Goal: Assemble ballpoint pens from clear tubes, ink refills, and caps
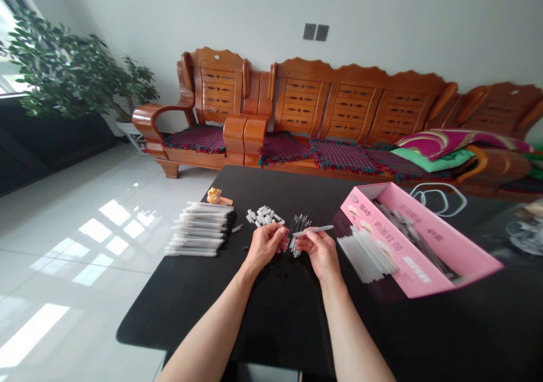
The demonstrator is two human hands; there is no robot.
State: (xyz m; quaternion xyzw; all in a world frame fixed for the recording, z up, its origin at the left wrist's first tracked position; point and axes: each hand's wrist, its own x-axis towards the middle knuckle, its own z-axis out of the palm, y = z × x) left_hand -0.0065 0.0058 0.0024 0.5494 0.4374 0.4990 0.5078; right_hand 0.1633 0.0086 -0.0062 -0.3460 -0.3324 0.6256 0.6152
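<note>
In my right hand (321, 252) is a pale pen (320, 230), pinched between thumb and fingers and lying nearly level. My left hand (265, 245) is closed near the pen's left end, its fingertips pressed together; whatever they hold is too small to make out. Just beyond both hands lies a bunch of dark-filled pen refills (300, 222). White pen caps or short sleeves (265, 215) are heaped behind my left hand. Small black pieces (278, 271) lie below it, hard to see against the black table (203, 308). Clear pen barrels (367, 254) rest in a row on the right.
Stacked pens (199, 229) with dark ends lie at left, beside a small yellow figurine (214, 194). A pink box (411, 269) holding dark sticks stands at right. White cord loops (441, 185) lie behind it. Beyond the table is a wooden sofa (241, 136).
</note>
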